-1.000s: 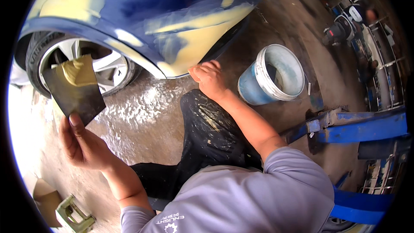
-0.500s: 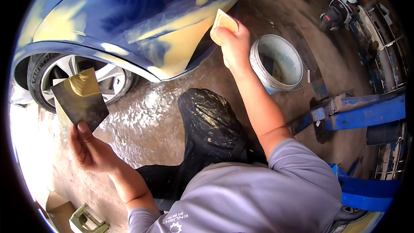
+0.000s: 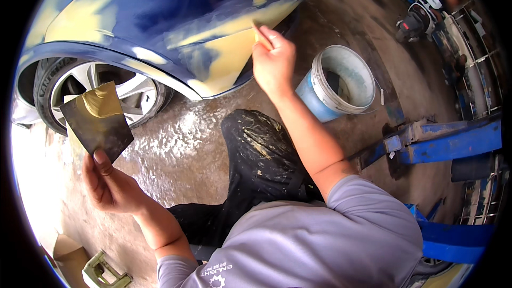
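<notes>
Bucket (image 3: 314, 102) on floor, right of my right grip (image 3: 274, 66): blue wall, whitish rim, stained inside. Dark flat piece (image 3: 333, 81) in it; whether there is also water, cannot tell. Left grip (image 3: 110, 184) closed, thumb over the near corner of a dark board (image 3: 96, 128), held up at left before the car wheel (image 3: 143, 93). Yellow paste (image 3: 105, 101) smeared over the board's far end, ridged. Right grip closed on a thin yellowish spreader (image 3: 261, 37), seen nearly edge-on, by the car's blue panel (image 3: 160, 24); contact unclear. Panel blotched pale yellow, broadest toward its near right edge.
</notes>
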Action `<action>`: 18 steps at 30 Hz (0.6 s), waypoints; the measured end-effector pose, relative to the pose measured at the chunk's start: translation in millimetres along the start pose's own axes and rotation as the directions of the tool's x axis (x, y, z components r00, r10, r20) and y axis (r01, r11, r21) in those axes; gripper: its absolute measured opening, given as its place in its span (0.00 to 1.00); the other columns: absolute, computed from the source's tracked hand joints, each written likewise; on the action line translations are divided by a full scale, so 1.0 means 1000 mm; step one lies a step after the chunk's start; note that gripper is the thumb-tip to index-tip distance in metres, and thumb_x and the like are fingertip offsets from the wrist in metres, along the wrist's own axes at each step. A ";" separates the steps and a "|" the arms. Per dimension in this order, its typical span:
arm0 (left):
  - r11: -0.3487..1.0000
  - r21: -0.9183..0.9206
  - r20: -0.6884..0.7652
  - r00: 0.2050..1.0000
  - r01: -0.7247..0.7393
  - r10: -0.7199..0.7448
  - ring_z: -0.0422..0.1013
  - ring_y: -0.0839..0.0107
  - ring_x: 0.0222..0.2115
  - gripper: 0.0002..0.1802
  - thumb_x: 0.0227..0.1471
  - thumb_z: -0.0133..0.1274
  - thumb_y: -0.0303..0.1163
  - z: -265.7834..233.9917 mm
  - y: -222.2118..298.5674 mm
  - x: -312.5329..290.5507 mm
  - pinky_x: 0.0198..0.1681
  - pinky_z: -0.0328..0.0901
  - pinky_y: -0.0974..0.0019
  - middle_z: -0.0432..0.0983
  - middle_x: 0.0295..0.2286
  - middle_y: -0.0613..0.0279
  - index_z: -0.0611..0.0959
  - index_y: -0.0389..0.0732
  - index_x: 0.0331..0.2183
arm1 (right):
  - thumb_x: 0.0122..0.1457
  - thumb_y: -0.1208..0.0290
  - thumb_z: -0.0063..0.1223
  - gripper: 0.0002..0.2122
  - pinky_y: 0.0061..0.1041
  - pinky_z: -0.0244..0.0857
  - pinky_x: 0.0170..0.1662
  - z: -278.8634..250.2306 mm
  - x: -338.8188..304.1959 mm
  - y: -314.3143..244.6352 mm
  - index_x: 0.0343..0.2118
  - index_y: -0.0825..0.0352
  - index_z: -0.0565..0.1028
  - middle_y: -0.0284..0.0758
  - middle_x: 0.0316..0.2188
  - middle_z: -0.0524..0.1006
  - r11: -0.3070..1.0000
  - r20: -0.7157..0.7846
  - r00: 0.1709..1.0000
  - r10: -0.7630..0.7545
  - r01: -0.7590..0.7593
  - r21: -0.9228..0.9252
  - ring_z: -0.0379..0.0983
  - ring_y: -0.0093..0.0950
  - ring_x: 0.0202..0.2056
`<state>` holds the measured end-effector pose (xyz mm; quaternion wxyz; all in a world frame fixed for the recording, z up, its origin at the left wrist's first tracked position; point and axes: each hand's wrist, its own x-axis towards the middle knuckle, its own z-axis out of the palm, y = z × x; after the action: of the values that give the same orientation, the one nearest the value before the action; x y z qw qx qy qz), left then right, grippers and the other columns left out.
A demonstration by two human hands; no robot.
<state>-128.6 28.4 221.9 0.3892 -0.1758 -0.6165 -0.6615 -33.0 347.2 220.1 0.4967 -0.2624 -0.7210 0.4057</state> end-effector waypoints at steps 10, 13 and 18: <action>0.993 0.111 0.003 0.999 -0.033 0.032 0.73 0.76 0.32 0.09 0.51 0.59 0.22 0.001 0.002 -0.001 0.39 0.70 0.72 0.80 0.32 0.57 0.82 0.29 0.37 | 0.51 0.84 0.50 0.16 0.17 0.65 0.43 -0.015 0.032 0.025 0.44 0.77 0.75 0.34 0.37 0.78 0.932 -0.019 0.995 0.098 -0.085 0.354 0.73 0.20 0.38; 0.996 0.088 0.003 1.000 -0.015 0.015 0.73 0.76 0.32 0.09 0.51 0.59 0.22 0.004 0.001 -0.003 0.39 0.70 0.72 0.80 0.32 0.56 0.82 0.29 0.37 | 0.52 0.84 0.51 0.16 0.19 0.66 0.46 -0.005 0.013 0.026 0.45 0.78 0.74 0.40 0.40 0.79 0.989 -0.018 0.999 0.040 -0.037 0.140 0.75 0.24 0.41; 0.996 0.088 0.022 1.000 -0.014 0.012 0.73 0.75 0.33 0.10 0.51 0.59 0.21 0.003 -0.001 -0.005 0.39 0.70 0.72 0.80 0.33 0.56 0.82 0.29 0.38 | 0.53 0.83 0.51 0.10 0.19 0.68 0.38 0.009 -0.018 0.028 0.39 0.75 0.77 0.38 0.31 0.80 0.980 0.041 0.979 -0.197 0.196 0.028 0.76 0.20 0.33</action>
<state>-127.4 32.6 218.3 0.3940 -0.1695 -0.6481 -0.6293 -35.7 345.0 185.6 0.5215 -0.1750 -0.7492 0.3688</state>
